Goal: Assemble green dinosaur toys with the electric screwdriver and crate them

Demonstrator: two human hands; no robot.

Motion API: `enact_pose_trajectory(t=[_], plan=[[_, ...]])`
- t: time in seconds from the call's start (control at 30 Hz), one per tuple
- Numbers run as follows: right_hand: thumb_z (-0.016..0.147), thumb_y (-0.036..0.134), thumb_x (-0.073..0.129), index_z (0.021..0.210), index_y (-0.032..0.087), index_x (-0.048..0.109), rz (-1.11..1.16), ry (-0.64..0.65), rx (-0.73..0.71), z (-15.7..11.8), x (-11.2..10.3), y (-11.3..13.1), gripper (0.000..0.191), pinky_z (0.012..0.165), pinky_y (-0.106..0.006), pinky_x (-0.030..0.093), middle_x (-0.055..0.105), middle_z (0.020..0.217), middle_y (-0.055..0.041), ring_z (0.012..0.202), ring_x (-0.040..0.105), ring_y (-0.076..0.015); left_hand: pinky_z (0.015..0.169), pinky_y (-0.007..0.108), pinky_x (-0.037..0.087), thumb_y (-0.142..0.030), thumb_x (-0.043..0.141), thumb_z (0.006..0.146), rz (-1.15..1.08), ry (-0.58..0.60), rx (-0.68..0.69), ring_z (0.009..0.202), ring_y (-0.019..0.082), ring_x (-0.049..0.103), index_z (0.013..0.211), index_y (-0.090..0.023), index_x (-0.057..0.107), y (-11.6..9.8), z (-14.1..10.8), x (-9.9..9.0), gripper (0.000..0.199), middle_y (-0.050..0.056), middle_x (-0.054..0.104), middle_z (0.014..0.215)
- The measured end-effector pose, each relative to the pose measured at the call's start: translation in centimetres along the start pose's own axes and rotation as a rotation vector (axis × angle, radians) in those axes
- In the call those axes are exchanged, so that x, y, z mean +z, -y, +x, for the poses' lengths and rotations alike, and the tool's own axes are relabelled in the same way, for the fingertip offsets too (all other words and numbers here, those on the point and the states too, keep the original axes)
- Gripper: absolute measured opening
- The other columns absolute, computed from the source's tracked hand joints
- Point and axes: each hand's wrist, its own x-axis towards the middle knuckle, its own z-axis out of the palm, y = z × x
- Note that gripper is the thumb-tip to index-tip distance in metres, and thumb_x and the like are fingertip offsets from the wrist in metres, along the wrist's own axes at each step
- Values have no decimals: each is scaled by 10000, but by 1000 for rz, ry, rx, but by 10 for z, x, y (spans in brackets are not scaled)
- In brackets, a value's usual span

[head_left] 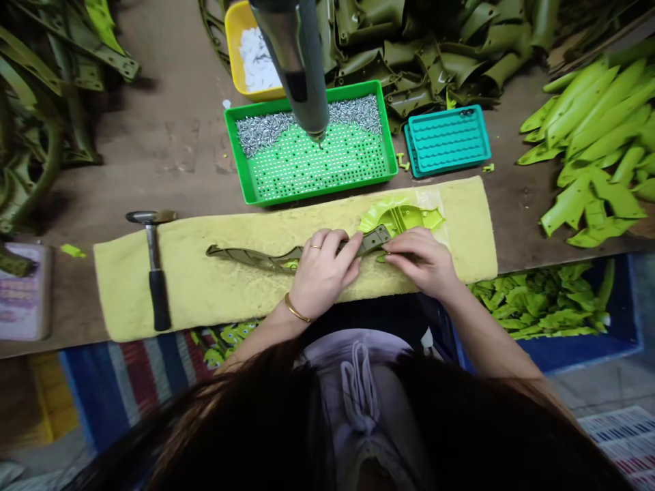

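A long, curved olive-green plastic part (250, 257) lies across the yellow cloth pad (194, 286). Over its middle my left hand (326, 266) is closed, gripping it. At the part's right end, my right hand (422, 258) has its thumb and fingers pinched around a small lime-green piece (381, 258), which sits by the olive part's edge. Just beyond my hands rests a lime-green plastic shell (409, 217) with ribs inside. My fingers hide some of the olive part's middle and its right tip.
An electric screwdriver (301, 82) hangs over a green tray (317, 184) of screws. A hammer (153, 273) lies left on the pad. Behind are a teal tray (450, 140), a yellow tub (237, 51) and olive parts (419, 68). Lime parts (593, 129) are heaped right; a blue bin (627, 327) stands below.
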Motion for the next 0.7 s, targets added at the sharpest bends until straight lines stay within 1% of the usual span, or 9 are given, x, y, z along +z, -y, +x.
enact_pose_trajectory(t=[0.07, 0.13, 0.2, 0.27, 0.33, 0.4, 0.5, 0.7], plan=[[801, 363, 720, 958, 260, 711, -3, 29, 18, 4, -8, 0, 189, 827, -374, 515, 758, 956, -28, 905, 682, -188, 858, 415, 480, -258, 502, 927, 10, -14, 9, 995, 277, 511, 1260, -124, 607, 0, 1, 3, 374, 148, 615, 1041], [844, 365, 669, 960, 263, 716, -45, 16, 28, 12, -14, -4, 161, 880, -387, 504, 752, 998, -30, 955, 669, -189, 865, 408, 481, -260, 506, 928, 10, -22, 15, 994, 273, 510, 1258, -120, 606, 2, 1, 6, 372, 145, 613, 1044], [873, 349, 632, 953, 270, 728, -149, 30, 15, 20, -17, -9, 148, 933, -410, 475, 745, 1035, -28, 1002, 647, -196, 871, 409, 481, -263, 503, 930, 3, -26, 10, 990, 269, 509, 1256, -126, 607, 3, 1, 8, 368, 141, 613, 1041], [858, 366, 651, 993, 289, 733, -257, 101, -12, 27, -17, -16, 176, 989, -451, 435, 729, 1112, -23, 1076, 607, -223, 873, 420, 482, -262, 499, 932, -10, -22, -1, 992, 270, 507, 1259, -133, 607, 4, 1, 9, 368, 145, 613, 1038], [853, 382, 651, 1034, 307, 730, -305, 176, -35, 31, -16, -22, 211, 1021, -480, 416, 706, 1182, -15, 1131, 563, -241, 877, 435, 480, -260, 494, 933, -22, -12, -7, 1004, 275, 506, 1267, -137, 604, 3, 2, 10, 373, 153, 615, 1049], [870, 384, 625, 1056, 307, 726, -310, 206, -57, 32, -17, -26, 226, 1029, -486, 426, 691, 1211, -19, 1149, 536, -242, 884, 440, 478, -265, 494, 935, -18, -13, -2, 1016, 278, 509, 1267, -139, 608, 1, 3, 10, 372, 158, 616, 1066], [880, 381, 607, 1062, 289, 726, -305, 202, -86, 31, -18, -28, 236, 1029, -485, 446, 684, 1215, -36, 1152, 523, -242, 885, 438, 479, -277, 489, 941, -3, -21, 16, 1031, 284, 513, 1266, -131, 613, 0, 5, 8, 377, 165, 617, 1096], [869, 398, 616, 1049, 301, 734, -308, 219, -76, 33, -14, -27, 236, 1016, -502, 457, 681, 1211, -33, 1144, 516, -251, 909, 457, 477, -292, 484, 946, -59, 41, -5, 1050, 283, 510, 1301, -153, 590, 6, 3, 5, 395, 158, 626, 1098]])
